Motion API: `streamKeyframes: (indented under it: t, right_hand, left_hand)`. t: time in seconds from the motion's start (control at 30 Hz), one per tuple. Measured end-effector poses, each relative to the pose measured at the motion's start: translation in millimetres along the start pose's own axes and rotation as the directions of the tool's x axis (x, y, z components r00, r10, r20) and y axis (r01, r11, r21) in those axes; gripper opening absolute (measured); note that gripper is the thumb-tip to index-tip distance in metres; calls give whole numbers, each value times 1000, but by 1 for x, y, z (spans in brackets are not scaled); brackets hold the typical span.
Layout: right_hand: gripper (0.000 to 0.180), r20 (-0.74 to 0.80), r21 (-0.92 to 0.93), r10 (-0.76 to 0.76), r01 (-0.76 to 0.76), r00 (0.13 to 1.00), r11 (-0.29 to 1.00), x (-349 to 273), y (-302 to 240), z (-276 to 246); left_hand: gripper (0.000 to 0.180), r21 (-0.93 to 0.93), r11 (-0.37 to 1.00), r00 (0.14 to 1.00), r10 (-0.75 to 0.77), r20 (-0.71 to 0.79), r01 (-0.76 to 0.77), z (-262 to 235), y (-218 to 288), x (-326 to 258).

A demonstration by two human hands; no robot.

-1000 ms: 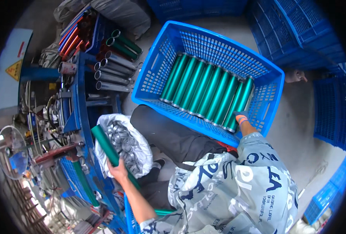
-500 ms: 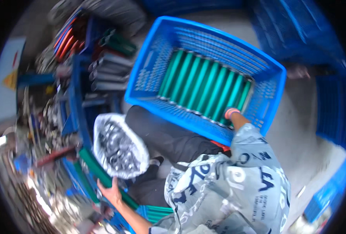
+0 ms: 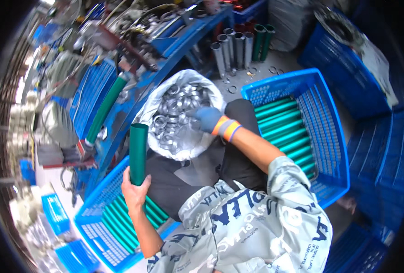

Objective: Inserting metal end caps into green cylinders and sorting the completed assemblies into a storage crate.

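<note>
My bare left hand [image 3: 134, 189] grips the lower part of a green tube [image 3: 138, 150], which stands nearly upright with its top end beside a white-lined container [image 3: 216, 94]. Loose metal rings [image 3: 178, 102] fill that container. My right hand [image 3: 209, 119], in a blue-grey glove with an orange and grey cuff, reaches over its right side onto the rings. Motion blurs those fingers, and whether they hold a ring cannot be seen.
Right of my legs, a blue crate [image 3: 340, 150] holds a row of green tubes [image 3: 281, 125]. Another blue crate [image 3: 86, 223] with green tubes lies at lower left. Silver and green tubes [image 3: 238, 48] stand behind the container, near a blue workbench [image 3: 165, 68] where one green tube [image 3: 106, 109] rests.
My right hand has left the tubes in the right crate and come over to the rings. My left hand still holds a green tube, now raised upright. The view has turned left.
</note>
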State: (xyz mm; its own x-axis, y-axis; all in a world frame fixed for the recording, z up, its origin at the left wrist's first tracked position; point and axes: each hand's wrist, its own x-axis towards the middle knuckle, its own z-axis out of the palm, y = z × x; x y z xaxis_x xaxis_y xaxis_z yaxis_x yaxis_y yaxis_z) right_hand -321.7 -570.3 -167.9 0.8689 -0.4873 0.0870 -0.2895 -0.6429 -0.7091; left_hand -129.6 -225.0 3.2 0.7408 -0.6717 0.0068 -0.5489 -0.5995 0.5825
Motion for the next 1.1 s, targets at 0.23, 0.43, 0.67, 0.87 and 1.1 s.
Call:
streamKeyframes:
  t: [0.23,0.43,0.67,0.87,1.1]
  right_hand:
    - [44,40,-454,-65,76,997,888,64,34,182]
    - [47,235,-66,79,-65,969,996,58,26,172]
    - [27,340,918,10,-330,940,-219,2,-111,84]
    - [50,218,976,-93,-214,972,52,3,-163,58]
    - [75,338,917,7,-330,941,225,1,-178,34]
  left_hand:
    - [75,-5,999,997,-50,-59,50,-29,-60,-21]
    - [69,-16,993,990,-119,-79,118,-50,-85,-19]
    - [58,50,996,996,67,65,-70,-75,-76,-17]
    - [56,90,989,986,109,123,-120,-92,-70,-18]
    - [56,118,980,984,151,97,-162,-95,-71,-23]
